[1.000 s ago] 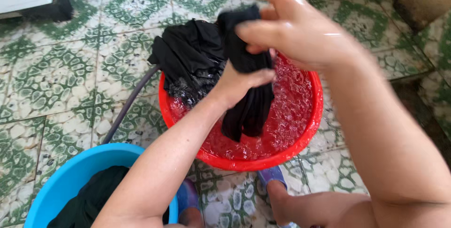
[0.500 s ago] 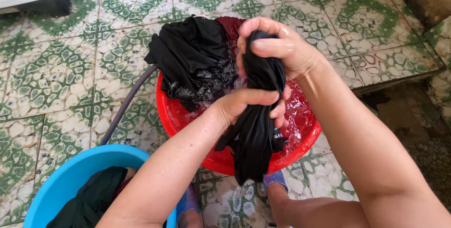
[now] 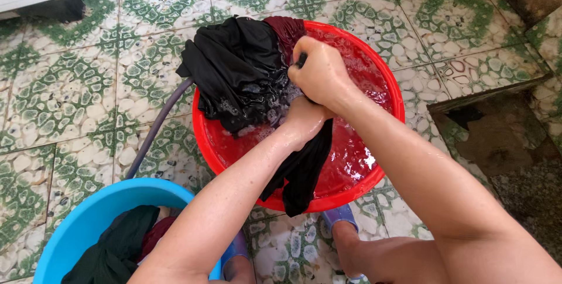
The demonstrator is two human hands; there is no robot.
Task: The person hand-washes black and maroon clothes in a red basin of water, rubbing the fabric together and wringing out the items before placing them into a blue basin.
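While a wet black garment [image 3: 304, 167] is being clenched in both hands over the red basin [image 3: 389, 85], it is being kept above the soapy water so that whatever runs off falls back inside rather than onto the tiled floor [image 3: 64, 96]. The right hand [image 3: 319, 73] is being closed into a fist around the upper part of the cloth, and the left hand [image 3: 304, 121] is being clamped around it just below, the two grips touching (a hold that suits wringing or rubbing the fabric against itself). The loose tail of the garment is being left to hang over the near rim of the basin. More dark, sudsy laundry [image 3: 240, 73] is being heaped on the far left rim, out of the hands' way. A grey hose [image 3: 155, 132] is being led to the basin's left side, and a blue tub [image 3: 88, 219] with dark clothes is being kept close at the left.
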